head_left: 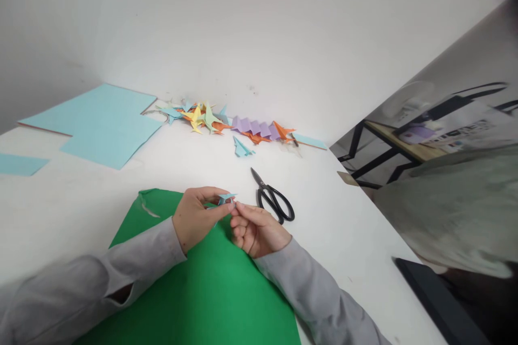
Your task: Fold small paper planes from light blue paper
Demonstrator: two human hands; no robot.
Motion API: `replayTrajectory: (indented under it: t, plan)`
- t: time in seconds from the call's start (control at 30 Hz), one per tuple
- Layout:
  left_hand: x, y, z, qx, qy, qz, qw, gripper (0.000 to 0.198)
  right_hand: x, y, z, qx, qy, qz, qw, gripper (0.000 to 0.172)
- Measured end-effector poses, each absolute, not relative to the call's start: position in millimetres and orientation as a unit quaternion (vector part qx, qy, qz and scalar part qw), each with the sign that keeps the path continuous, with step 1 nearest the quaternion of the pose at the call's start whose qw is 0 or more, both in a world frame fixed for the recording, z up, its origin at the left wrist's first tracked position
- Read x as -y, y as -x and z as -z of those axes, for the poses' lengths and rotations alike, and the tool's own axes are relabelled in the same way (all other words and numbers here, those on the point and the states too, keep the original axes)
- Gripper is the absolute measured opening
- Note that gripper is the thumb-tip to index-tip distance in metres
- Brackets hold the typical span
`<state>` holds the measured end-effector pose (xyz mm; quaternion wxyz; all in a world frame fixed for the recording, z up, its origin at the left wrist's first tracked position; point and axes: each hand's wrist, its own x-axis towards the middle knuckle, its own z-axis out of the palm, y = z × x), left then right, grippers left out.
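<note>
Scissors (272, 197) with black handles lie on the white table (335, 226) just beyond the right hand (259, 230), blades pointing away and to the left, handle loops toward the person. Farther back, along the wall (243, 27), a heap of folded paper (202, 118) in yellow, green, blue and orange sits beside a pleated purple strip (257, 128). Orange paper shows at the strip's right end and under its near edge, and a blue strip (311, 142) lies to the right of that. One folded blue piece (242, 148) rests apart, nearer the scissors. Large blue sheets (109, 124) overlap at the left, with a smaller sheet (22, 164) near the left edge. Green paper (226, 291) spreads under both forearms.

Above its far part is the small blue fold (226, 199). The left hand (198, 218) pinches it between thumb and fingers; the right hand's thumb and forefinger pinch its right end, the other fingers curled. One pointed tip aims right. Its visible upper edge runs roughly sideways, but fingers cover much of it, so its long axis is unclear.
</note>
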<state>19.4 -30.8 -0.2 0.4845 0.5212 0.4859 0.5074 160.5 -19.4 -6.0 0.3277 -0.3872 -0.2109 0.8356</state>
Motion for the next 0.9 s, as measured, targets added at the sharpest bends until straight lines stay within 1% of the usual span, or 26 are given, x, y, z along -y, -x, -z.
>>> replayTrajectory:
  t: [0.2,0.33,0.5,0.67,0.9]
  plan:
    - [31.1,-20.6,-0.3,-0.485,-0.475,-0.519,0.52,0.014,19.6,-161.6,7.2,0.212,0.371,-0.838,0.34,0.014]
    - [31.4,-21.7,-1.9,-0.488,-0.459,-0.521,0.529,0.015,19.0,-161.6,8.2,0.219,0.372,-0.83,0.353,0.019]
    - [32.7,-22.4,-3.5,-0.493,-0.44,-0.52,0.542,0.015,20.5,-159.4,7.5,0.225,0.378,-0.819,0.368,0.02]
    - [31.6,-23.1,-5.3,-0.493,-0.417,-0.529,0.551,0.013,22.9,-154.3,6.1,0.268,0.397,-0.78,0.404,0.022]
    - [31.2,-23.6,-6.6,-0.505,-0.412,-0.54,0.533,0.009,24.7,-150.9,8.3,0.338,0.418,-0.72,0.439,0.024]
